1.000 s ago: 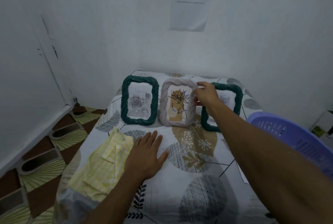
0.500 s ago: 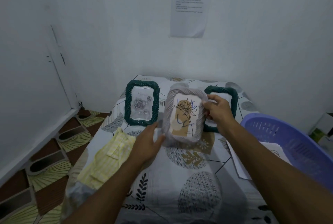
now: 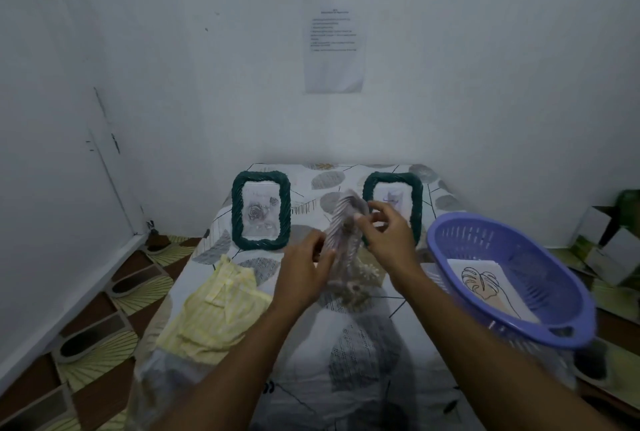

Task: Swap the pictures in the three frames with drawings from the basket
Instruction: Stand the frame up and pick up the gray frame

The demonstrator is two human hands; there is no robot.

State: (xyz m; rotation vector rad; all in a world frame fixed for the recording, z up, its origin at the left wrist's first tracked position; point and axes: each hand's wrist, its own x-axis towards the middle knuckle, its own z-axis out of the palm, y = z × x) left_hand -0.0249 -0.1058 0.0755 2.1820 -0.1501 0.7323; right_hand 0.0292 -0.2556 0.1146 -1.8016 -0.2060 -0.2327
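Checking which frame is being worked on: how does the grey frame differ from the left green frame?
The grey frame is pale; the left green frame is dark green. The grey frame is tilted, held by the left hand and right hand; the green frame stands upright, untouched. The green frame's rose picture faces the camera; the grey frame's picture is not visible. Both have twisted, rope-like rims.

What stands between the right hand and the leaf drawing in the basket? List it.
Only the raised wall of the basket, which the right hand would have to reach over. Nothing lies on top of the leaf drawing. The hand is not free, though: together with the left hand it holds the grey frame.
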